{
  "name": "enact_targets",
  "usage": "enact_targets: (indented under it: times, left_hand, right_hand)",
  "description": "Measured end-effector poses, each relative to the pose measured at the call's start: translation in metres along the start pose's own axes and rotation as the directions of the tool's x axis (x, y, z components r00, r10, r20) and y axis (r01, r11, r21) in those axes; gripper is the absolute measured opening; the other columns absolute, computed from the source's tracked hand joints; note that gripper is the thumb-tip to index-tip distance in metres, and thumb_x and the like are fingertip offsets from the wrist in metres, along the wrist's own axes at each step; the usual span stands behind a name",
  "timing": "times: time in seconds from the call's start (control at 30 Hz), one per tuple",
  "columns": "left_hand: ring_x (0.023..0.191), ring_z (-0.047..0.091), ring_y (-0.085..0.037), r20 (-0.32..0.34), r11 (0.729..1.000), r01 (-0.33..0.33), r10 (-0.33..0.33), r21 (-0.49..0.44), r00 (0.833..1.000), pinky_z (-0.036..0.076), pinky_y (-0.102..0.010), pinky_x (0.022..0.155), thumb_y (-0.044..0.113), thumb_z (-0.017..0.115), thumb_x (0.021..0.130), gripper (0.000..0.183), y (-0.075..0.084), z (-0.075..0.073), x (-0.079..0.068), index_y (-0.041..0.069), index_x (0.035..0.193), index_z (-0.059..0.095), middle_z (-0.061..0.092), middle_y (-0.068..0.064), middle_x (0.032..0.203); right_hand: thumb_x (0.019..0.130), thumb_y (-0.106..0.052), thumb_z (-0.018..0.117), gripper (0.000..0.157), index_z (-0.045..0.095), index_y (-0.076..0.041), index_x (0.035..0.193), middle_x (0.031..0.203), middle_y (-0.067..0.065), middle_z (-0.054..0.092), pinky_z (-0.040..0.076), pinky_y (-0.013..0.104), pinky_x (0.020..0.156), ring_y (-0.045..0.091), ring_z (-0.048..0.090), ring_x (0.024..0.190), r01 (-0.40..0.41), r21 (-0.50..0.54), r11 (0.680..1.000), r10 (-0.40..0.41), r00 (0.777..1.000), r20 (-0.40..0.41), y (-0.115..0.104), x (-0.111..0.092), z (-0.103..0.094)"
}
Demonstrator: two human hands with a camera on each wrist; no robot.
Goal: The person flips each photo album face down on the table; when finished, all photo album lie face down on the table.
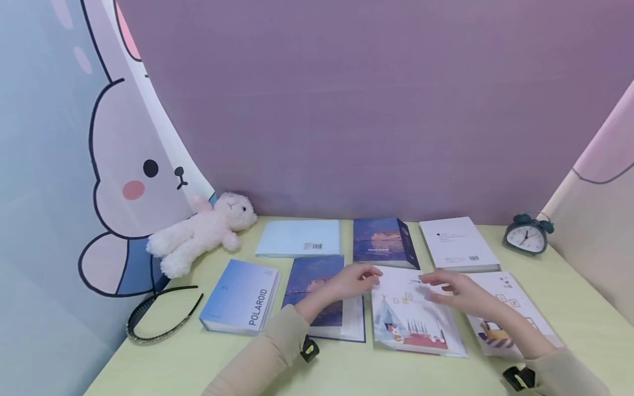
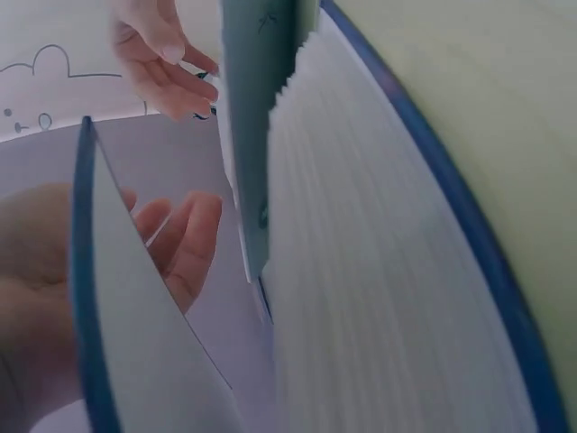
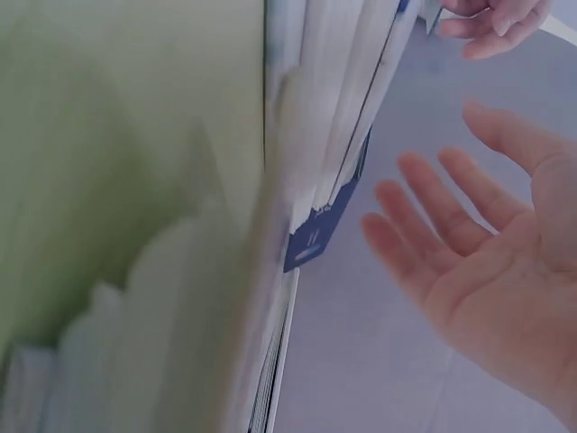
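Note:
Both hands hover over the near row of albums, holding nothing. My left hand (image 1: 354,280) has loosely bent fingers, its fingertips at the upper left corner of a white album with a tent drawing (image 1: 416,313). Under the left forearm lies a dark blue painting-cover album (image 1: 317,313); its cover stands a little away from the page block (image 2: 361,234) in the left wrist view. Above the upper right part of the tent album is my right hand (image 1: 460,291), fingers spread and relaxed in the right wrist view. The right forearm partly hides a second white illustrated album (image 1: 520,308).
A blue Polaroid album (image 1: 240,297) lies at near left. Behind are a pale blue album (image 1: 299,237), another painting-cover album (image 1: 381,239) and a white one (image 1: 458,242). Around the edges are a plush toy (image 1: 203,234), a headband (image 1: 163,330) and an alarm clock (image 1: 526,236).

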State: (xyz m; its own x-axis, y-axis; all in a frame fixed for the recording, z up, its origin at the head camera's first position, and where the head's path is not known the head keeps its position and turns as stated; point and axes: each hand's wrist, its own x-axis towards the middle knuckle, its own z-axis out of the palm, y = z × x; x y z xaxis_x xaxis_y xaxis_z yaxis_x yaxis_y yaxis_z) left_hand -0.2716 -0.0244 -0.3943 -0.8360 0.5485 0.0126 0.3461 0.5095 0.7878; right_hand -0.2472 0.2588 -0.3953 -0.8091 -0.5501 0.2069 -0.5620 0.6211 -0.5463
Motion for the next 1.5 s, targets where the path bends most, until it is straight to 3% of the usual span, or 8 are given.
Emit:
enact_targets:
  times: [0.13,0.37,0.5,0.77,1.03,1.23,1.33,1.5]
  left_hand:
    - [0.087,0.064,-0.024,0.008,1.000,-0.005,0.005,0.022,1.000,0.049,-0.020,0.062,0.019,0.048,0.099,0.029,-0.002,0.001,-0.002,0.005,0.121,0.061,0.066,-0.007,0.102]
    - [0.075,0.063,-0.023,0.016,1.000,0.010,-0.010,-0.007,1.000,0.050,-0.022,0.061,0.016,0.050,0.097,0.034,-0.006,0.000,-0.002,0.000,0.127,0.054,0.064,-0.012,0.103]
    - [0.073,0.064,-0.020,0.022,0.998,0.055,-0.054,-0.032,0.998,0.053,-0.024,0.064,0.017,0.052,0.097,0.038,-0.011,0.000,-0.003,-0.002,0.129,0.050,0.061,-0.013,0.105]
    - [0.084,0.067,-0.028,0.132,0.970,0.169,-0.148,-0.172,0.980,0.056,-0.034,0.073,0.019,0.052,0.097,0.043,-0.020,0.004,-0.002,-0.004,0.131,0.041,0.059,-0.024,0.118]
    - [0.084,0.065,-0.022,0.195,0.968,0.176,-0.141,-0.179,0.971,0.055,-0.032,0.075,0.024,0.050,0.098,0.022,-0.026,0.005,-0.001,0.004,0.104,0.057,0.064,-0.009,0.095]
    - [0.097,0.063,-0.024,0.217,0.953,0.170,-0.116,-0.251,0.969,0.054,-0.032,0.085,0.020,0.050,0.098,0.034,-0.032,0.004,-0.001,0.000,0.125,0.052,0.063,-0.013,0.109]
    - [0.107,0.061,-0.027,0.246,0.953,0.177,-0.115,-0.246,0.963,0.051,-0.034,0.093,0.021,0.049,0.098,0.045,-0.033,0.002,-0.002,0.001,0.138,0.043,0.058,-0.017,0.125]
    - [0.113,0.060,-0.026,0.265,0.960,0.192,-0.135,-0.206,0.955,0.045,-0.037,0.101,0.026,0.051,0.098,0.050,-0.031,0.000,-0.005,0.008,0.143,0.039,0.054,-0.014,0.134]
  right_hand:
    - [0.086,-0.030,0.067,0.053,0.054,0.002,0.126,0.123,0.021,0.058,0.051,0.051,0.087,0.041,0.055,0.109,-0.030,0.021,0.999,0.029,0.997,0.078,0.002,-0.003,0.002]
    - [0.081,-0.035,0.070,0.061,0.055,0.006,0.125,0.130,0.026,0.050,0.053,0.047,0.085,0.047,0.047,0.117,-0.050,-0.006,0.999,0.051,0.990,0.130,-0.001,-0.001,0.005]
    - [0.081,-0.036,0.070,0.065,0.054,0.007,0.126,0.134,0.028,0.045,0.052,0.048,0.085,0.050,0.043,0.119,-0.056,0.005,0.998,0.055,0.986,0.158,-0.002,0.000,0.007]
    - [0.080,-0.038,0.070,0.064,0.055,0.003,0.127,0.136,0.024,0.045,0.051,0.049,0.087,0.049,0.041,0.122,-0.083,-0.001,0.997,0.082,0.985,0.152,-0.001,0.002,0.009]
    - [0.078,-0.038,0.072,0.061,0.058,0.000,0.124,0.134,0.023,0.046,0.049,0.054,0.090,0.048,0.043,0.121,-0.118,-0.012,0.993,0.119,0.986,0.119,-0.001,0.000,0.009]
    - [0.075,-0.036,0.076,0.058,0.061,-0.004,0.121,0.132,0.022,0.047,0.047,0.056,0.090,0.046,0.045,0.119,-0.196,-0.027,0.980,0.198,0.977,0.075,-0.003,0.000,0.011]
    - [0.075,-0.035,0.077,0.058,0.061,-0.004,0.121,0.132,0.024,0.047,0.049,0.053,0.089,0.047,0.046,0.118,-0.218,-0.029,0.976,0.219,0.973,0.073,-0.002,0.000,0.013]
    - [0.075,-0.034,0.076,0.059,0.060,-0.003,0.122,0.132,0.024,0.047,0.049,0.052,0.089,0.047,0.045,0.118,-0.222,-0.034,0.975,0.224,0.972,0.067,-0.001,-0.001,0.014]
